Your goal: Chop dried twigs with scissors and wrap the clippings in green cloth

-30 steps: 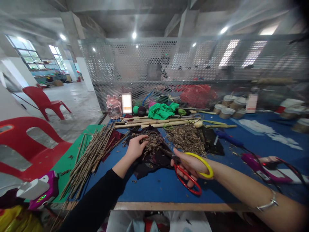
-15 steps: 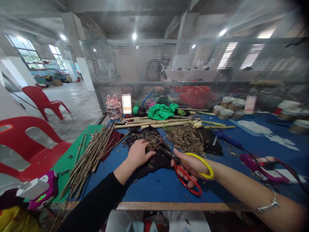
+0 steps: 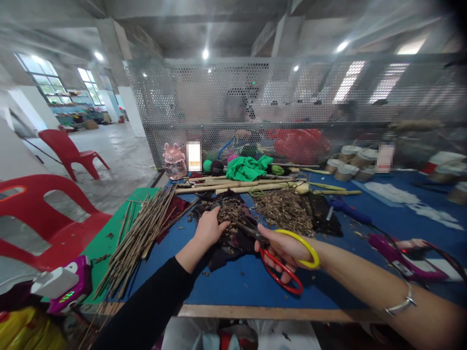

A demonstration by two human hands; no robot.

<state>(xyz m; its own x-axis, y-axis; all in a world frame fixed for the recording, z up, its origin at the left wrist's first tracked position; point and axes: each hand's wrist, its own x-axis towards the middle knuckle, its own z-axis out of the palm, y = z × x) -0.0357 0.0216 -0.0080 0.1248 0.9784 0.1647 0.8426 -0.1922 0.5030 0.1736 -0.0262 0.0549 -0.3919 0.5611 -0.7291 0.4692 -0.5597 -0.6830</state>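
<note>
My right hand [image 3: 282,250] is closed round a pair of scissors [image 3: 299,287] with one red and one yellow handle loop. Their dark blades point left, over the near edge of a heap of brown, dried plant bits [image 3: 233,210]. This heap lies on a crumpled dark cloth [image 3: 222,260]. At the heap's left side is my left hand [image 3: 207,229], its fingers curled into the bits and its thumb towards the blade tips. What lies within those fingers is hidden. A second, larger heap of chopped plant bits [image 3: 284,211] sits to the right on dark cloth.
Thin dry sticks [image 3: 140,238] lie at the left, across the green mat [image 3: 100,238]. Thicker pale stalks [image 3: 251,186], a green cloth [image 3: 248,167] and a pink bottle [image 3: 175,163] line the back. A blue glue gun [image 3: 350,211] and wrapped pots [image 3: 346,170] are on the right.
My left hand's thumb has drawn slightly in towards its fingers at the heap. The scissors have shifted a little left with my right hand. The whole view has swung slightly.
</note>
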